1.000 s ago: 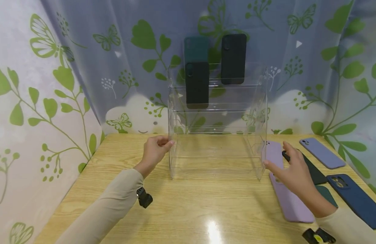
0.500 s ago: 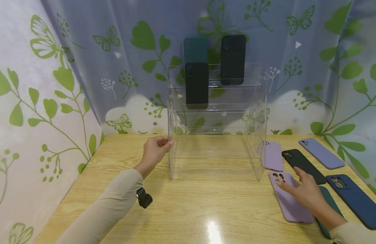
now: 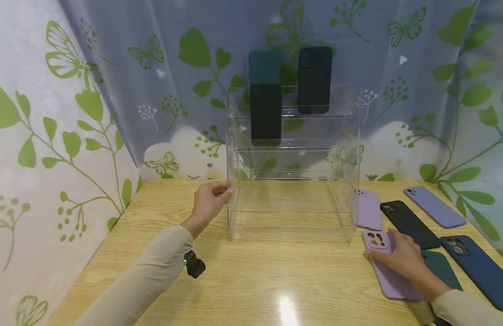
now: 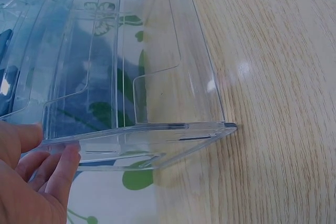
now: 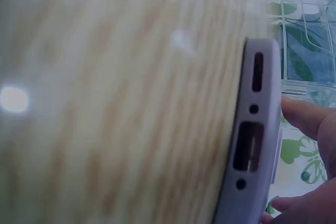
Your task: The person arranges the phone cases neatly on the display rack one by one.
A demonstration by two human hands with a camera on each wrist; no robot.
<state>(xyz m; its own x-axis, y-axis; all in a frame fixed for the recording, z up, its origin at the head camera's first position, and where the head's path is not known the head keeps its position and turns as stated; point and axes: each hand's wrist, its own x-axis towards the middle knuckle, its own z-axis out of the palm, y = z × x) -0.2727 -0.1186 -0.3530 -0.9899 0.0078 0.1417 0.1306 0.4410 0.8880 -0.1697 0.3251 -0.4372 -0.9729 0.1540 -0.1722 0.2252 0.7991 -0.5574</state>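
Note:
A clear acrylic tiered display stand [image 3: 289, 144] stands on the wooden table. My left hand [image 3: 210, 200] pinches its left side panel [image 4: 142, 129] between thumb and fingers. On the right, my right hand [image 3: 406, 258] spans a light purple phone case [image 3: 394, 284], thumb and fingers at its opposite edges. The case lies back up, its camera cutouts toward the stand. In the right wrist view the end of the purple case [image 5: 255, 129] shows its port openings. Up on the stand are a teal phone case [image 3: 264, 67], a black phone case [image 3: 266, 115] overlapping it, and another black phone case [image 3: 315, 80].
Around my right hand lie a smaller pale purple case [image 3: 368, 210], a black case [image 3: 410, 225], a lavender case [image 3: 435, 207], a navy case [image 3: 480, 274] and a dark green case [image 3: 443, 269]. A leaf-patterned curtain [image 3: 186, 99] hangs behind the wooden table [image 3: 235, 280].
My right hand has come away from beside the stand's right edge, moved down over the purple phone case and closed on its edges. My left hand stays on the stand.

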